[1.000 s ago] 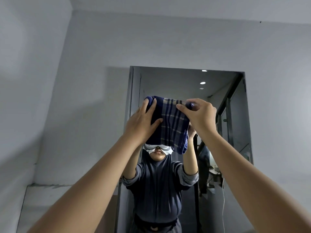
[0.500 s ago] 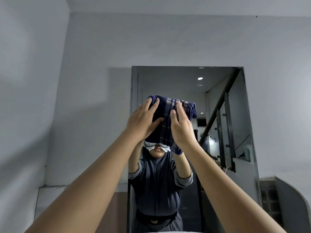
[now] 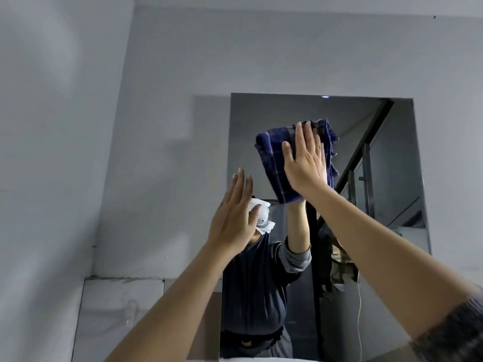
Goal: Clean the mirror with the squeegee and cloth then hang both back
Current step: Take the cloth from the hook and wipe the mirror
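A tall frameless mirror (image 3: 386,178) hangs on the grey wall ahead of me. My right hand (image 3: 305,163) lies flat, fingers up, pressing a folded dark blue checked cloth (image 3: 271,158) against the upper middle of the glass. Lower and to the left, my left hand (image 3: 232,218) is raised at the mirror's left edge with fingers straight and nothing in it; whether it touches the glass is unclear. The mirror reflects my dark-clothed body and a stair railing. No squeegee is in view.
Grey walls (image 3: 156,100) surround the mirror. A tiled section (image 3: 117,309) begins at the lower left below a rough joint line. A pale ledge edge (image 3: 248,359) shows at the very bottom under the mirror.
My left hand has let go of the cloth and dropped down to the left. My right hand has flattened on the cloth and slid it up and to the right on the glass.
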A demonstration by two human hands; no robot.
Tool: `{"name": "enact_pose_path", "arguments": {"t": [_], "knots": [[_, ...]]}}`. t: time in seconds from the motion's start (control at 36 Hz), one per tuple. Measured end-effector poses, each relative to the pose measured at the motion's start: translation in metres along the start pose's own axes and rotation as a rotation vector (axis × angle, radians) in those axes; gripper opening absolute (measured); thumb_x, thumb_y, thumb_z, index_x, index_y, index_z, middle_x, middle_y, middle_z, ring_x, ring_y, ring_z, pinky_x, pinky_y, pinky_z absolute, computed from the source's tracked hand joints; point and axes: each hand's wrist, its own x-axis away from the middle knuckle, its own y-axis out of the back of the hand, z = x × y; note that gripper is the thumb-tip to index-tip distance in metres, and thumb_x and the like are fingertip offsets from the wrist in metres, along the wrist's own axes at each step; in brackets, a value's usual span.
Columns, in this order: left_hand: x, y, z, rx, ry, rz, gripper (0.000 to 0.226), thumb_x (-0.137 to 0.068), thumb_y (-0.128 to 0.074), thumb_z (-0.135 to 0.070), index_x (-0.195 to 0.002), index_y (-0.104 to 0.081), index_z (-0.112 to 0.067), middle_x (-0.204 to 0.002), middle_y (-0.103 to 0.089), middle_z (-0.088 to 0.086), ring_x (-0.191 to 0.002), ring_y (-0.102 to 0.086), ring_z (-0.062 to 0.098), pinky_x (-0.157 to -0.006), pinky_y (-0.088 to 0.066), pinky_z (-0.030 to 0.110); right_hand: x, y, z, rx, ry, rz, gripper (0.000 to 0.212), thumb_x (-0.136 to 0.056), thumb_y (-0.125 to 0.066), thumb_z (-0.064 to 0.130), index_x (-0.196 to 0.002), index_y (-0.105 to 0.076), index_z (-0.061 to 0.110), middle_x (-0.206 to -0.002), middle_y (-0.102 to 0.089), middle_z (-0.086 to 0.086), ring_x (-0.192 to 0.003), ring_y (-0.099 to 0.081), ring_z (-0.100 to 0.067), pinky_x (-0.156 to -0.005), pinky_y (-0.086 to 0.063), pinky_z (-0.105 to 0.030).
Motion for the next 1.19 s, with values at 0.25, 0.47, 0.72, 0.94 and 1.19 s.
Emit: {"name": "enact_pose_path", "arguments": {"t": [0.25,0.47,0.72,0.94,1.19], "knots": [[0.001,-0.004,0.003,-0.111,-0.016,-0.026,0.063,-0.096,-0.037,-0.035,-0.146,-0.007,-0.011,-0.156,0.003,0.006,-0.143,0.003,0.017,-0.110,-0.006,0.023,-0.057,-0.014,0.053,0.164,0.314,0.085,0.058,-0.097,-0.019,0.047,-0.147,0.001,0.028,-0.158,0.005,-0.007,-0.144,0.009,-0.024,-0.117,0.005,-0.040],[0.001,-0.006,0.005,-0.164,-0.032,-0.033,0.066,-0.093,-0.031,-0.040,-0.146,-0.004,-0.012,-0.156,0.005,0.004,-0.143,0.006,0.015,-0.111,0.000,0.022,-0.080,0.000,0.040,0.355,0.465,0.096,0.058,-0.096,-0.024,0.048,-0.147,-0.008,0.026,-0.158,0.001,-0.008,-0.145,0.005,-0.023,-0.118,0.000,-0.039],[0.001,-0.005,0.002,-0.168,-0.006,-0.006,0.068,-0.096,-0.037,-0.037,-0.146,0.002,-0.014,-0.154,0.012,0.001,-0.142,0.011,0.012,-0.111,0.003,0.022,-0.079,0.069,-0.064,0.307,0.040,0.005,0.058,-0.095,-0.024,0.049,-0.147,-0.004,0.031,-0.158,0.005,-0.004,-0.144,0.004,-0.023,-0.117,0.002,-0.038],[0.001,-0.010,-0.004,-0.188,0.033,-0.019,0.070,-0.087,-0.013,-0.045,-0.145,-0.004,-0.009,-0.155,0.006,0.005,-0.141,0.012,0.012,-0.109,0.013,0.014,-0.038,0.099,-0.134,0.165,-0.267,-0.128,0.059,-0.095,-0.026,0.045,-0.147,-0.005,0.028,-0.158,0.003,-0.007,-0.144,0.004,-0.026,-0.117,0.003,-0.040],[0.021,-0.025,-0.011,-0.119,0.103,-0.031,0.067,-0.089,-0.013,-0.046,-0.146,0.001,-0.015,-0.156,0.008,0.001,-0.141,0.014,0.010,-0.114,0.008,0.023,0.012,0.046,-0.107,0.108,-0.410,-0.331,0.057,-0.095,-0.027,0.042,-0.147,-0.009,0.027,-0.157,-0.002,-0.008,-0.144,0.000,-0.027,-0.116,0.003,-0.042]]}}
